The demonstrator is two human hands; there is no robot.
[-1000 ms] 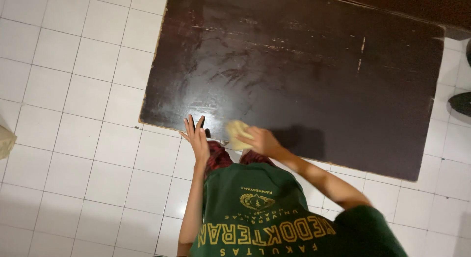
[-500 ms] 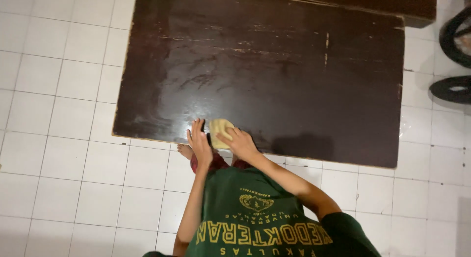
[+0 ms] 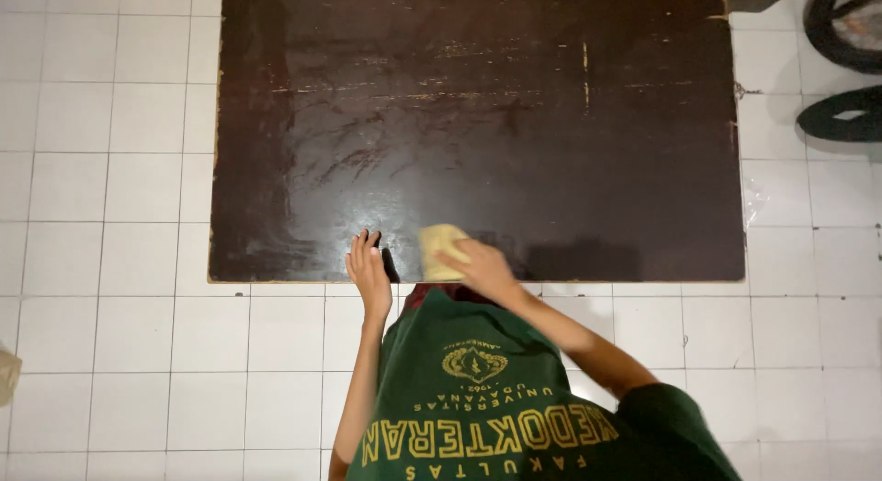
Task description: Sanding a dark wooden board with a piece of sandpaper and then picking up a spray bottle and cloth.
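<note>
The right hand [image 3: 485, 268] is closed over a pale yellow cloth [image 3: 439, 249], pressing it on the dark desk [image 3: 478, 132] near the lower edge, just right of the frame's centre. Half a second ago the cloth lay closer to the left hand; now it sits a little further right, with a gap between them. The left hand [image 3: 368, 271] rests flat on the desk edge, fingers together, holding nothing. The desk now fills the upper frame squarely over the white tiled floor [image 3: 119, 334].
</note>
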